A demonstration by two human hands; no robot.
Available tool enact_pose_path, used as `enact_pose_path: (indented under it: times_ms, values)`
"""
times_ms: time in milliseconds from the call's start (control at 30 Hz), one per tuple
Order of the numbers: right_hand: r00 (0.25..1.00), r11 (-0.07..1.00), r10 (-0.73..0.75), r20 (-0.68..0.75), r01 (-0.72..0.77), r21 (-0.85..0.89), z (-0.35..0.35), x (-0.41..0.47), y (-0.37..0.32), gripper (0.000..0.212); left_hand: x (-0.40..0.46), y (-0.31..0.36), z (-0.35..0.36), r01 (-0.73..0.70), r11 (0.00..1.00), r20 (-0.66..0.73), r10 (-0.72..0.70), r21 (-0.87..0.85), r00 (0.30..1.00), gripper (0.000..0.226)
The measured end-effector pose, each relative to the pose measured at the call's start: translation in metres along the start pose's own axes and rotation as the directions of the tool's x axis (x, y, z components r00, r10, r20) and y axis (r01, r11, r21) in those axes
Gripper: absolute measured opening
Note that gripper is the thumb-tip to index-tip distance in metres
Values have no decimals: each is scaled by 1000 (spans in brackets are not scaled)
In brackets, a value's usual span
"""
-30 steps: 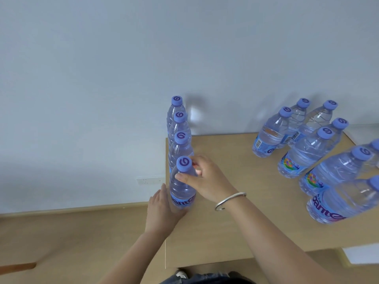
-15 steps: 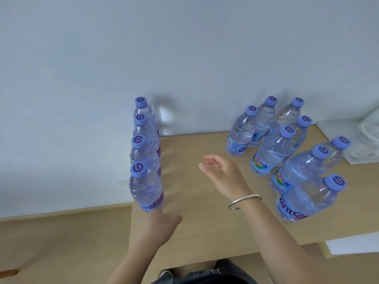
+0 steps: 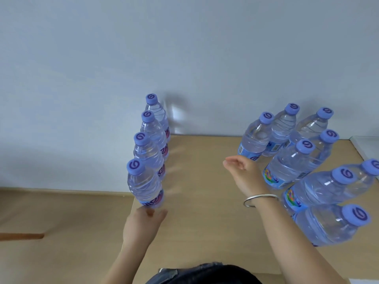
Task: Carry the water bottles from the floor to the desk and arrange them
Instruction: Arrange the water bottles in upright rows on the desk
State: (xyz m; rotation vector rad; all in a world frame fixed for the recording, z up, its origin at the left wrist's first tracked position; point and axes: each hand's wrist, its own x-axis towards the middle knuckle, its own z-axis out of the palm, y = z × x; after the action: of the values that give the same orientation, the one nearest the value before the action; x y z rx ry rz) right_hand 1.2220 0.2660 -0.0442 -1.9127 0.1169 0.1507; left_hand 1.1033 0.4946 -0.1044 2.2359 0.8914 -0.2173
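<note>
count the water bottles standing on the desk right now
12: four in a line along the desk's left edge, eight clustered at the right. More may be hidden behind the cluster or past the frame's right edge.

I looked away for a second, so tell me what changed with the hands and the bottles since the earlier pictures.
The right hand let go of the nearest bottle in the left row and moved right, toward the bottle cluster, holding nothing. The left hand slid back from that bottle's side to just below its base. All bottles stayed upright on the desk.
</note>
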Motion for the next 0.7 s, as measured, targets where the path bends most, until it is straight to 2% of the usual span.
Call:
enact_pose_path:
  times_ms: [67,167,233,300,400,467,567,700]
  values:
    - [1000,1000,-15,-2,15,-3,3,6,-4,7,5,-7,-6,30,998,-74,-26,55,997,50]
    - [999,1000,-27,21,27,-15,16,8,-11,7,12,-9,-10,-4,998,-164,-7,-66,986,72]
    - [984,996,-47,174,61,-72,39,0,-16,15,15,-6,-10,-35,993,-199,12,-110,980,73]
    - [921,986,-99,376,141,-86,69,-16,-19,28,16,-6,-5,-44,997,-225,28,-68,974,65]
    - [841,966,-203,501,257,-41,105,-32,-27,53,18,-10,0,-32,999,-236,25,-26,971,61]
    - [823,944,-266,502,328,-38,118,-36,-33,62,20,-14,1,-56,998,-237,47,-35,971,59]
    - [852,919,-311,422,382,-93,124,-35,-35,54,23,-17,1,-109,987,-246,77,-120,966,57]
    - [873,920,-311,377,376,-110,126,-36,-34,50,28,-21,0,-155,977,-242,116,-148,963,58]
